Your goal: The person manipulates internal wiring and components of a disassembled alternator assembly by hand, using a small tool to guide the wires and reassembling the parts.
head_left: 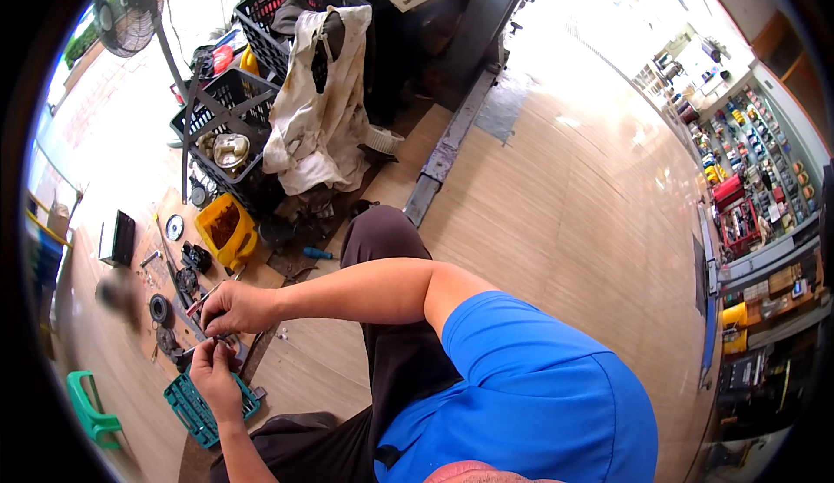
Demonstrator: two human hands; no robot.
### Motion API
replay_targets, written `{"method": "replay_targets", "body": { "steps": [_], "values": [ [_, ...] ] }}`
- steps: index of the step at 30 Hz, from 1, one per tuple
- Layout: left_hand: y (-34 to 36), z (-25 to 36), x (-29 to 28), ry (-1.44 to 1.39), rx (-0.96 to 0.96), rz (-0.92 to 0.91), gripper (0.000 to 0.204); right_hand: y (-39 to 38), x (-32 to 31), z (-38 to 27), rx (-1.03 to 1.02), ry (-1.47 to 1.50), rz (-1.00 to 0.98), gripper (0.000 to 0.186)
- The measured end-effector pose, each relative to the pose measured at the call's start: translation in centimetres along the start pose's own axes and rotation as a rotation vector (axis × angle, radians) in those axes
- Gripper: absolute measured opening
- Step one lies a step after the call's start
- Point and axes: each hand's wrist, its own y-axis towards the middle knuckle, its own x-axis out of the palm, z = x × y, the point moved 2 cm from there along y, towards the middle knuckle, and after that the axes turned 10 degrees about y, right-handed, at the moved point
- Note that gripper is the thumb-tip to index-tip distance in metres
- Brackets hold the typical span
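My right hand (238, 307) reaches in from the right with its fingers closed in a pinch, just above my left hand (215, 382). The fingertips of both hands nearly meet around a small dark part (228, 340), too small to name; my left fingers are closed on it. Whatever my right fingers pinch is hidden. A thin reddish tool (200, 301) shows beside my right knuckles, and I cannot tell whether it is held. Under and beside the hands, a brown board (156, 222) bears dark metal parts and a black ring (161, 309). An open teal tool case (193, 409) lies below my left hand.
A yellow cut-open jug (228, 229) stands beyond my hands, near a blue-handled screwdriver (318, 253). Black crates (228, 105) with a stained cloth (317, 109) stand farther off. A green stool (91, 409) is at left, a grey lift post (460, 127) ahead, stocked shelves (756, 162) far right.
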Motion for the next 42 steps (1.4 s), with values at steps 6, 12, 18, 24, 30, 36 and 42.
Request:
{"method": "replay_targets", "body": {
  "steps": [6, 12, 18, 24, 30, 36, 42],
  "values": [
    [0.0, -0.1, 0.0, -0.042, -0.027, -0.051, 0.015, 0.0, -0.1, -0.6, -0.023, -0.194, 0.012, 0.016],
    [-0.1, 0.5, 0.9, -0.038, -0.033, -0.037, 0.017, -0.4, 0.0, -1.0, -0.039, -0.279, 0.078, 0.020],
    [0.3, -0.2, 0.2, 0.060, -0.016, 0.035, 0.012, -0.2, -0.5, -0.8, 0.037, -0.257, 0.027, 0.020],
    [0.0, 1.5, 0.1, 0.351, 0.148, 0.089, 0.019, 0.2, -1.5, -1.4, -0.105, -0.488, -0.196, 0.027],
    [-0.1, 2.3, 0.2, 0.444, 0.159, 0.059, 0.021, 0.4, -1.5, -0.9, -0.231, -0.776, -0.299, 0.024],
    [0.2, 1.9, -0.3, 0.488, 0.168, 0.069, 0.017, 0.6, -1.1, -1.0, -0.209, -0.837, -0.313, 0.023],
    [-0.1, 2.2, 0.0, 0.612, 0.439, 0.232, 0.015, 0.6, -1.2, -0.3, -0.272, -0.824, -0.242, 0.024]
  ]
}}
